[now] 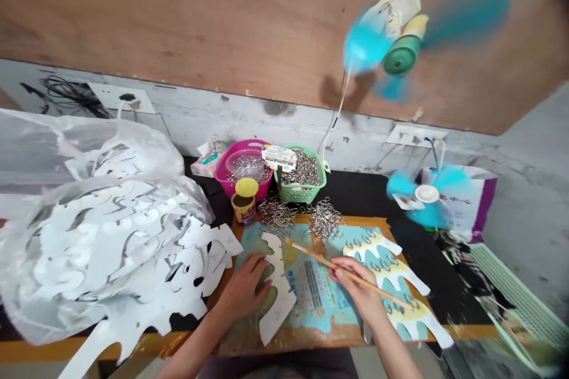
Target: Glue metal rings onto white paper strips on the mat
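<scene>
**White cutout lies between my hands, nearer the left**

My left grip (pixel 249 284) is spread, fingers apart, at the left edge of the curved white cutout (pixel 280 284), whose long axis runs away from me over the printed sheet (pixel 313 284). My right grip (pixel 355 287) is clamped on a wooden brush (pixel 313 255), slanting forward and leftward, its tip just right of the cutout's far end.

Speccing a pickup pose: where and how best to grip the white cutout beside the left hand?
Likely best pinched at the lower end of the white cutout, coming from the near side. It lies flat, and that end points toward the person, away from the brush tip. The left hand is at the notched left edge, so avoid that side.
</scene>
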